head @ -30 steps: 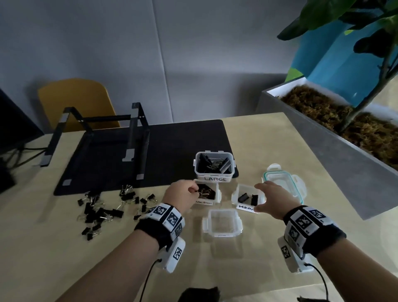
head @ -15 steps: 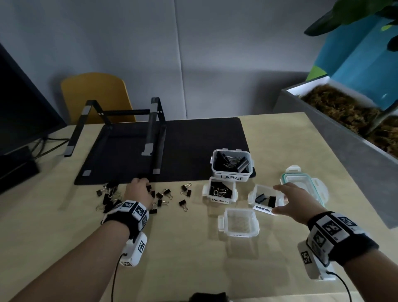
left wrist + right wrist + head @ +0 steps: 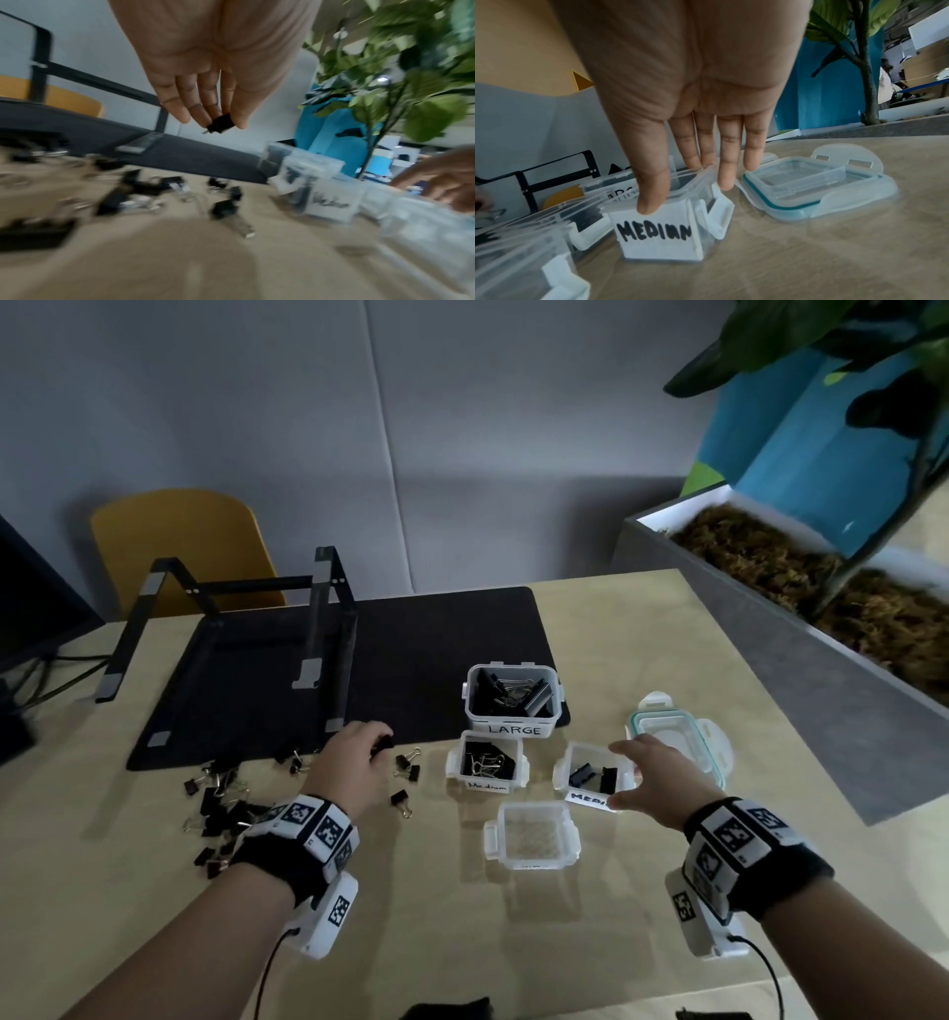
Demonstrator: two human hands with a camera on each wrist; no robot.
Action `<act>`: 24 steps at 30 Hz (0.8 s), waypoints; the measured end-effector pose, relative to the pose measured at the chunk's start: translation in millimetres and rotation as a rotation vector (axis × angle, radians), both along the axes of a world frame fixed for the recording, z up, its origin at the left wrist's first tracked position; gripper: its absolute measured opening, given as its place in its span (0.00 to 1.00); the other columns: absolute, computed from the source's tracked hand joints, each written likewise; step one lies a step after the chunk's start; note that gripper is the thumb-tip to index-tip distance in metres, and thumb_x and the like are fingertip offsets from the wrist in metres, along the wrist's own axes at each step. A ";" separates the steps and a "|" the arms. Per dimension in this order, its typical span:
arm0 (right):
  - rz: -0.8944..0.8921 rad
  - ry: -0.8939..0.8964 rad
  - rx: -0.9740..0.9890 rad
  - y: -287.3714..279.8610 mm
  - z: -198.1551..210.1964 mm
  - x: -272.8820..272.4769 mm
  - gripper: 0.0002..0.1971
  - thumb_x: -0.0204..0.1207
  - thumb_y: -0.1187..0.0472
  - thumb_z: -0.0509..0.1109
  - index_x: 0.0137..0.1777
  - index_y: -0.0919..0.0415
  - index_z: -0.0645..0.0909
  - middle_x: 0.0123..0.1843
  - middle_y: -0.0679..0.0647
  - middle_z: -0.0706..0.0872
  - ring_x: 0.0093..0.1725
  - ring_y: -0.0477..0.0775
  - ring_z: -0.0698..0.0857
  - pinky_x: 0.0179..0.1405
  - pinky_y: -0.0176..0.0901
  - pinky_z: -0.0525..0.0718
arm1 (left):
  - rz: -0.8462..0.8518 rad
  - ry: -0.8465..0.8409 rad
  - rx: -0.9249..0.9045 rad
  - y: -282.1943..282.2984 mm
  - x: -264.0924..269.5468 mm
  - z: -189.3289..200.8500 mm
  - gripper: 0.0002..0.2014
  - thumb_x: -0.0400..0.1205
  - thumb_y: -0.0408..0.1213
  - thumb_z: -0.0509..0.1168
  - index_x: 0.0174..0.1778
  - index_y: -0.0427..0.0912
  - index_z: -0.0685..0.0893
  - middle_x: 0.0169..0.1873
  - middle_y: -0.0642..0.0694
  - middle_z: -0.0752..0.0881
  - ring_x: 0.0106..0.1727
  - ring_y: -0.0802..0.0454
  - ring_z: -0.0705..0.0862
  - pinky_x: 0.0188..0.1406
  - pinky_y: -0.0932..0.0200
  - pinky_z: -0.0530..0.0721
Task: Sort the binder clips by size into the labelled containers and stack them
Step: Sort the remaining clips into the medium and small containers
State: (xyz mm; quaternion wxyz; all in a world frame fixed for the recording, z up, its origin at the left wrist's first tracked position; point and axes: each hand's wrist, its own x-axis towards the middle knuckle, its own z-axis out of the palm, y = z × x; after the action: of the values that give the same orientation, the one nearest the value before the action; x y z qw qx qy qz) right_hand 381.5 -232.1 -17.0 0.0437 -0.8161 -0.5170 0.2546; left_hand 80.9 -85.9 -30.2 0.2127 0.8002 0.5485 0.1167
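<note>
My left hand [image 3: 367, 752] hovers over the mat's front edge and pinches a small black binder clip [image 3: 220, 123] between thumb and fingertips. Loose black clips [image 3: 221, 809] lie scattered on the table to its left and below it. My right hand [image 3: 629, 775] holds the container labelled MEDIUM [image 3: 654, 241], thumb on its front wall and fingers over its far rim; a few clips lie inside. Left of it stands a second Medium container [image 3: 487, 785] with clips. Behind them is the LARGE container [image 3: 513, 729], partly filled. An empty container [image 3: 531, 862] stands in front.
A clear lid with a teal seal [image 3: 678, 737] lies right of my right hand. A black mat [image 3: 452, 649] carries a black laptop stand [image 3: 231, 634]. A grey planter [image 3: 770, 690] borders the table's right side. A yellow chair [image 3: 179, 546] and a monitor [image 3: 31, 608] are at the far left.
My left hand left the Medium container, went left to the loose clips, picked one up and now carries it back to the right. My right hand stayed on the MEDIUM container.
</note>
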 end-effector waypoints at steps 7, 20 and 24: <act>0.009 0.022 0.007 -1.6 0.3 2.0 0.36 0.69 0.52 0.76 0.77 0.54 0.66 0.71 0.51 0.73 0.66 0.52 0.78 0.64 0.43 0.77 | -0.195 -0.180 -0.015 -35.2 72.7 14.3 0.14 0.86 0.33 0.54 0.65 0.41 0.78 0.60 0.47 0.80 0.60 0.53 0.79 0.54 0.67 0.72; 0.013 0.050 0.006 -3.3 -0.4 4.9 0.37 0.70 0.52 0.75 0.78 0.53 0.65 0.72 0.50 0.71 0.67 0.52 0.77 0.65 0.43 0.76 | -0.368 -0.154 -0.181 -62.7 177.7 -2.8 0.10 0.82 0.36 0.63 0.59 0.43 0.82 0.56 0.47 0.87 0.61 0.50 0.82 0.64 0.53 0.79; 0.020 0.049 0.005 -2.9 0.3 4.8 0.36 0.71 0.52 0.75 0.78 0.54 0.65 0.73 0.50 0.71 0.67 0.53 0.77 0.65 0.43 0.76 | -0.440 -0.029 -0.077 -62.2 176.7 -14.9 0.10 0.81 0.39 0.65 0.57 0.44 0.84 0.60 0.47 0.78 0.68 0.48 0.70 0.71 0.55 0.68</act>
State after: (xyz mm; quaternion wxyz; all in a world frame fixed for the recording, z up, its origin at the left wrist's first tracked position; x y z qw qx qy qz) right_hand 386.3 -235.0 -16.7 0.0556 -0.8043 -0.5245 0.2736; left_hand 257.7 -148.1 -45.0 0.2713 0.8902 0.3614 0.0580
